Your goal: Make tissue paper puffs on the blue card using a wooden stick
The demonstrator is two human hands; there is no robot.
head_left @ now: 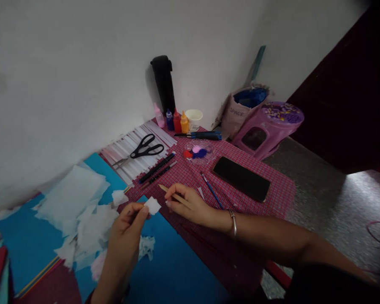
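left hand (pixel 126 230) is raised over the blue paper sheet (pixel 174 266), thumb & fingertips pinched shut on a small white paper scrap (pixel 152 205). right hand (pixel 186 203) sits just beside it, to the right, resting on the red checked cloth (pixel 272 185), fingers closed round a thin wooden stick (pixel 172 194) that lies across them w/ its tip pointing up-left. hands are near each other but not touching; the scrap is between them, close to the stick. silver bangle (pixel 233 222) on the right wrist

left of the hands: heap of torn white paper (pixel 79 202) on more blue sheet. behind: row of white paper strips (pixel 136 147) w/ black scissors (pixel 142 150) lying on top, two dark pens (pixel 156 169) beside the strips. blue-handled paintbrush (pixel 211 191) just right of the right hand, black phone (pixel 241 178) further right. clear palette (pixel 198 152) w/ red, pink & blue paint. by the wall: four small paint bottles (pixel 172 119) (pink, blue, red, yellow), a white cup (pixel 194 118), a tall black object (pixel 164 82). pink plastic stool (pixel 267 126) & a bag (pixel 240 109) off the cloth's far end
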